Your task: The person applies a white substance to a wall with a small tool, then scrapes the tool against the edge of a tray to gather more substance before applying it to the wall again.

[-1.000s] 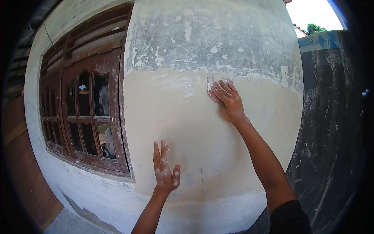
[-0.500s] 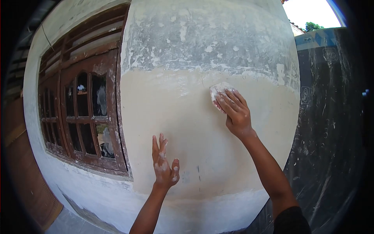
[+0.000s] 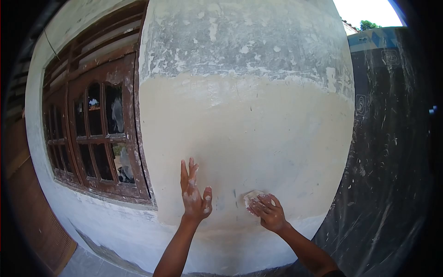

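Note:
My right hand (image 3: 271,215) holds a whitish, powder-smeared pad (image 3: 250,198) against the lower part of the beige-coated wall (image 3: 281,134). Its fingers lie over the pad and hide much of it. To the left, my left hand (image 3: 195,198) is raised in front of the same wall, fingers stretched upward and thumb apart, holding nothing. White smears mark its palm and fingers. Short dark marks (image 3: 235,196) show on the coating between the two hands.
A brown wooden window (image 3: 99,124) with small panes is set in the wall on the left. Above the beige area the wall is patchy grey (image 3: 249,37); below it is a whitish band (image 3: 221,249). A dark, white-streaked sheet (image 3: 387,138) stands at right.
My right hand has moved down the wall with the pad, from the upper beige area to near its lower edge. My left hand stays raised in nearly the same place.

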Available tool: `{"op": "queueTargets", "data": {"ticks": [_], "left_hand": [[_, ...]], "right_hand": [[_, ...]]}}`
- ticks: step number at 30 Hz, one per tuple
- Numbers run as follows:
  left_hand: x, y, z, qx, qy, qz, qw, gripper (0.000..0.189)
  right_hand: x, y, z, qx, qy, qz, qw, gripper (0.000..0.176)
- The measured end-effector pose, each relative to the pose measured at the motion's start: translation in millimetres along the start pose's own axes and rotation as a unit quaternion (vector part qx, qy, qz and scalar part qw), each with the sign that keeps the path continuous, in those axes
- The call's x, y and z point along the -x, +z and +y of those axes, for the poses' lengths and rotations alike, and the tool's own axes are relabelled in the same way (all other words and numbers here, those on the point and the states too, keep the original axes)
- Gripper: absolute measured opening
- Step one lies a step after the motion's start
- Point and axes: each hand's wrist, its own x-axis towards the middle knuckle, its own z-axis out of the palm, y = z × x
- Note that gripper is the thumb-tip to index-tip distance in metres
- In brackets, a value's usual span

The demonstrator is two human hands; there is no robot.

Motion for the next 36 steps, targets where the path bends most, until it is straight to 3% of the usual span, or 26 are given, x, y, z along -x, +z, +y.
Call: {"op": "queueTargets", "data": {"ticks": [2,6,8,11,14,17,21,24,28,31,34,36], "left_hand": [[-4,5,-5,0.016,0.007,0.022,1.0,0.058],[-1,11,2,0.038,-0.013,0.047,0.998,0.059],[4,14,0,0.028,-0.009,0.044,0.999,0.059],[16,13,-1,0.024,-0.018,0.029,0.999,0.059],[20,10,-1,0.031,-0.028,0.019,0.999,0.059],[18,-2,4,0.018,-0.028,0.004,0.999,0.059],[17,-6,-3,0.014,-0.011,-0.005,1.0,0.06],[10,-5,-3,0.01,-0.01,0.007,1.0,0.06],[3,3,7,0.007,-0.004,0.022,1.0,0.059],[6,9,11,-0.008,-0.001,0.016,1.0,0.059],[10,13,9,0.019,-0.024,0.033,0.999,0.058],[9,12,10,0.018,-0.023,0.029,0.999,0.057]], "right_hand": [[-36,-27,4,0.016,-0.018,0.068,0.997,0.05],[-212,-92,54,0.043,-0.062,0.256,0.964,0.052],[-272,-100,84,0.086,-0.064,0.28,0.954,0.054],[-277,-70,110,0.102,-0.028,0.24,0.965,0.05],[-187,-21,85,0.096,0.0,0.19,0.977,0.051],[-43,24,28,0.049,0.025,0.067,0.996,0.056],[84,29,-40,-0.012,0.026,-0.051,0.998,0.047],[20,-4,-33,-0.068,0.028,0.027,0.997,0.046],[-186,-77,18,0.075,-0.032,0.197,0.977,0.053],[-296,-89,61,0.128,-0.077,0.266,0.952,0.052],[-308,-61,77,0.137,-0.032,0.216,0.966,0.051],[-259,-28,66,0.141,-0.015,0.197,0.97,0.054]]}}
